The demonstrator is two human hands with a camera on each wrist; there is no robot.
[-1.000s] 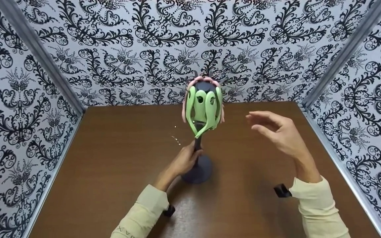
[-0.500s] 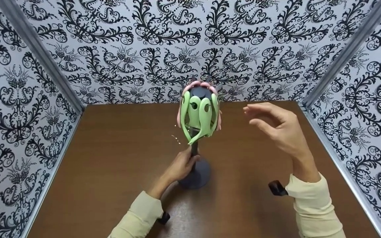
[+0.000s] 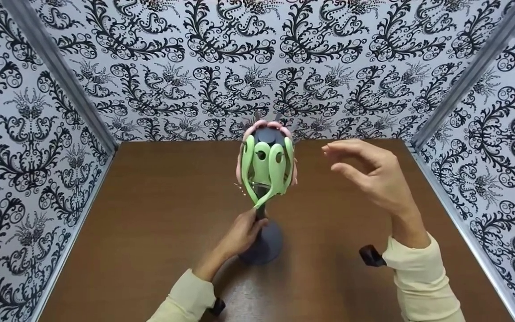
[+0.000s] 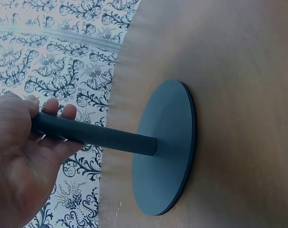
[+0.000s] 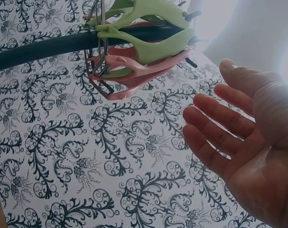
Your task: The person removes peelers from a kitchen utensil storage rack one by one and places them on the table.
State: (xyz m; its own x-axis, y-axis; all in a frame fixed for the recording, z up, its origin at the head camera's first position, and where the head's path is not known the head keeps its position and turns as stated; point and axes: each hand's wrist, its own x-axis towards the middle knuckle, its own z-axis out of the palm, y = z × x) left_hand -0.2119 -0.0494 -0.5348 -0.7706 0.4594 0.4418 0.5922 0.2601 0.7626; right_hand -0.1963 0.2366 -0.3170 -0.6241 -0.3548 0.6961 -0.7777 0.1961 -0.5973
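Observation:
My left hand [image 3: 242, 230] grips the dark grey pole [image 4: 96, 135] of a hook stand, its fingers curled round it below the hanging tools. The stand's round flat base [image 4: 167, 147] shows close over the brown table. From hooks at the top hang several Y-shaped peelers, green peelers [image 3: 262, 167] toward me and pink peelers [image 5: 129, 88] behind and beside them. Their handle ends point up and their metal blades [image 5: 103, 47] sit low near the pole. My right hand [image 3: 376, 179] is held in the air right of the peelers, apart from them, fingers loosely bent, holding nothing.
The brown table [image 3: 150, 214] is bounded by patterned black-and-white walls [image 3: 221, 44] at the back and sides. Grey metal posts [image 3: 67, 85] stand at the corners. Small black wrist cameras [image 3: 372, 256] sit by the sleeves.
My left hand has brought the stand with its peelers toward me and slightly left. My right hand has drifted slightly left, still empty.

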